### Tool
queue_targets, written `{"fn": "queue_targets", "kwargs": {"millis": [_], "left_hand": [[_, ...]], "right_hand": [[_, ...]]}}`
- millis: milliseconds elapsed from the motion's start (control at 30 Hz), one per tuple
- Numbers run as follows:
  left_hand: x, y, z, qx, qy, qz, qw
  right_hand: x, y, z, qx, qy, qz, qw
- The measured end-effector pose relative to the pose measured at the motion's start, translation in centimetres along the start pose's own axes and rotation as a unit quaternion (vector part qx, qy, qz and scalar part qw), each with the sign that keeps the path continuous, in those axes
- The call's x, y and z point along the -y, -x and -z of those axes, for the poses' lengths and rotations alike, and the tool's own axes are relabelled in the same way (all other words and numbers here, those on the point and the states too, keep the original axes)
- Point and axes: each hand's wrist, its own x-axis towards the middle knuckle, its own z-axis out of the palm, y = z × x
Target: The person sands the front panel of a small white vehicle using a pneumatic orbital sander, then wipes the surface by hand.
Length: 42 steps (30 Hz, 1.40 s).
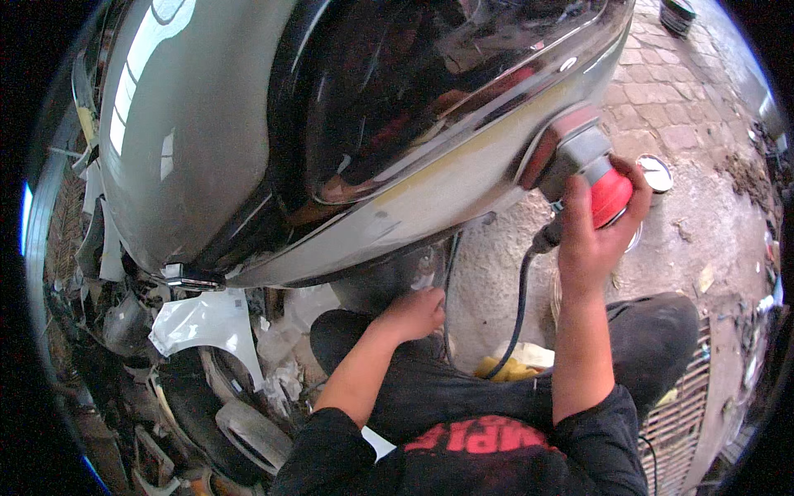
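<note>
My right hand (594, 227) is wrapped around the red top of a sander (610, 197). The sander's grey body carries a flat pad, which lies against the lower part of a car body panel (430, 198). Bare grey and yellowish patches show along that panel, under a dark glossy window or trim area (389, 91). From the sander a dark hose (523, 302) hangs down between my legs. My left hand (416, 314) rests by my left knee with its fingers curled in; whatever may be inside them is hidden.
Car parts and scraps lie heaped at the left, among them a white panel piece (211, 326). An open can (654, 174) stands on the floor at the right, and a black bucket (677, 16) farther off. A slatted grate (680, 413) lies beside my right leg.
</note>
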Motion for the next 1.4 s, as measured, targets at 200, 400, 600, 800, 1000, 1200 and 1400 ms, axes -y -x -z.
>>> {"fn": "queue_targets", "kwargs": {"millis": [200, 400, 600, 800, 1000, 1200, 1400], "left_hand": [[0.1, -0.3, -0.5, -0.067, 0.072, -0.054, 0.994], [0.5, -0.8, -0.1, -0.067, 0.532, -0.163, 0.828], [0.6, 0.1, -1.5, -0.180, 0.021, -0.136, 0.974], [-0.3, 0.1, -0.1, -0.013, 0.005, 0.011, 1.000], [-0.5, -0.4, 0.5, 0.031, -0.014, 0.029, 0.999], [1.7, -1.1, -1.7, -0.049, 0.015, -0.054, 0.997], [-0.4, -0.4, -0.5, 0.000, -0.003, 0.028, 1.000]], "right_hand": [[1.5, 3.1, -0.2, 0.072, 0.085, 0.083, 0.990], [5.9, 8.9, -3.2, 0.246, 0.064, 0.189, 0.949], [1.7, 7.3, -1.8, 0.129, 0.081, 0.220, 0.964], [-2.0, -2.2, 0.6, -0.004, -0.047, -0.027, 0.998], [-2.7, -2.6, 0.8, -0.023, -0.098, -0.096, 0.990], [2.1, 4.1, -1.0, 0.129, 0.073, 0.205, 0.967], [-0.5, -0.6, 0.2, 0.016, 0.027, 0.127, 0.991]]}}
